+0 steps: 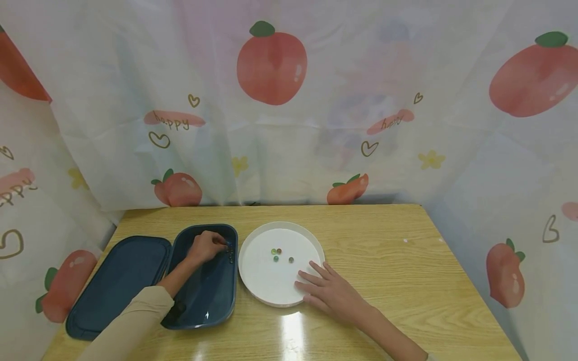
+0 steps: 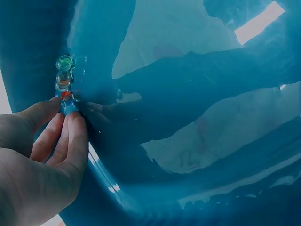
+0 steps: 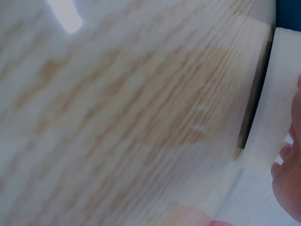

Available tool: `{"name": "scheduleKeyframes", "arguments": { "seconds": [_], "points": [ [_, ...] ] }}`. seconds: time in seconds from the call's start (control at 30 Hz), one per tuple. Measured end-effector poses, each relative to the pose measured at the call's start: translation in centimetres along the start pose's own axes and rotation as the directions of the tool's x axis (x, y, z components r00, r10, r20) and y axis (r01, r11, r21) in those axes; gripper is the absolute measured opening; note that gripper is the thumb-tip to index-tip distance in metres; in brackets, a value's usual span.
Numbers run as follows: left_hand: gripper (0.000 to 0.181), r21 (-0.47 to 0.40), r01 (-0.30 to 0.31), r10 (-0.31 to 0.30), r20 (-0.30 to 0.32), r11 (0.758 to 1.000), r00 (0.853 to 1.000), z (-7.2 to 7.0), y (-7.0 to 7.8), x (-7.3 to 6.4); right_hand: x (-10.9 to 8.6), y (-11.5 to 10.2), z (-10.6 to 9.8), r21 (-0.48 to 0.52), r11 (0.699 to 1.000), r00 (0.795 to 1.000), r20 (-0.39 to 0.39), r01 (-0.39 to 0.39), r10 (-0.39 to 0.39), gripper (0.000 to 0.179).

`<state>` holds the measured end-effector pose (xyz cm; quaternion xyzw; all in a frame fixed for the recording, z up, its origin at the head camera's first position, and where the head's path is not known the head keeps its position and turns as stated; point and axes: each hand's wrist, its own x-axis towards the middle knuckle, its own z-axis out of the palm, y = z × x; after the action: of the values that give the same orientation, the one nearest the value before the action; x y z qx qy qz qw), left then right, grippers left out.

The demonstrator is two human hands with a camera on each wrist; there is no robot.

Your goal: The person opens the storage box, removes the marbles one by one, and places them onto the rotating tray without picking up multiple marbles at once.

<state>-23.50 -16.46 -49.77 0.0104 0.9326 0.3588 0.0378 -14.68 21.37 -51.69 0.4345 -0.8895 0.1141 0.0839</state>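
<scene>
Inside the dark blue tub (image 1: pixel 209 286), my left hand (image 1: pixel 206 247) reaches to the right-hand wall. Several glass marbles (image 2: pixel 64 76) lie in a row there, green and orange swirls showing in the left wrist view. Thumb and fingers of that hand pinch the marble with red in it (image 2: pixel 66 96) at the near end of the row. On a round white plate (image 1: pixel 259 283) sit several more marbles (image 1: pixel 291 260), green and brownish. My right hand (image 1: pixel 331 291) rests with spread fingers over the plate's right rim; only part of it enters the right wrist view.
A dark blue lid (image 1: pixel 119 281) lies flat to the left of the tub. Plate and tub stand side by side on the wooden table (image 1: pixel 397 271). A printed cloth (image 1: pixel 289 150) hangs behind the table. A dark object (image 1: pixel 177 308) is in the tub's near left corner.
</scene>
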Motion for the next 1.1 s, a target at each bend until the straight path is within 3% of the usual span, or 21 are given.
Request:
{"name": "scheduleKeyframes", "arguments": {
  "seconds": [0.77, 1.1],
  "points": [
    [0.009, 0.053, -0.028, 0.026, 0.035, 0.998, 0.999, 0.3, 0.4, 0.4, -0.2, 0.1, 0.0, 0.01, 1.0, 1.0, -0.003, -0.007, 0.008, 0.038],
    [0.007, 0.034, -0.11, 0.11, 0.006, 0.993, 0.994, -1.0, 0.8, -0.3, -0.2, 0.0, -0.2, 0.013, 1.0, 1.0, 0.004, -0.01, 0.01, 0.038]
  ]
}}
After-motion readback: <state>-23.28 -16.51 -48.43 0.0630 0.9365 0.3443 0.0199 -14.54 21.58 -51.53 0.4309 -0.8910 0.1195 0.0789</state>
